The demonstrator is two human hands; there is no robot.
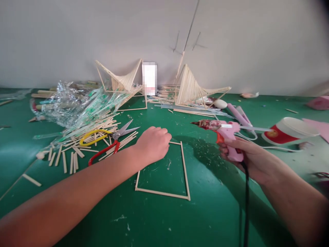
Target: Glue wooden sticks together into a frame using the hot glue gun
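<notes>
Flat on the green table (213, 212) lies a glued 4-stick frame (185, 171), its far corner pinched under the curled left hand (153, 143), while the right hand (246, 156) grips a glue gun (226, 132) just beside it; 2 finished stick models (191, 90) stand behind, so it looks barely begun.

A stick frame (185, 171) lies flat on the surface (159, 223), in the middle, before the person. The left hand (153, 144) rests on the frame's far left corner. To the right of the frame, the right hand (246, 154) holds a glue gun (226, 135) above the surface, its nozzle pointing left. Left of the left hand lie scissors (113, 140) on a heap of loose sticks (84, 144), with plastic wrappers (74, 106) behind them. Two stick models (190, 89) stand at the back, against the wall (77, 37). A paper cup (288, 130) lies on its side, right of the glue gun.
</notes>
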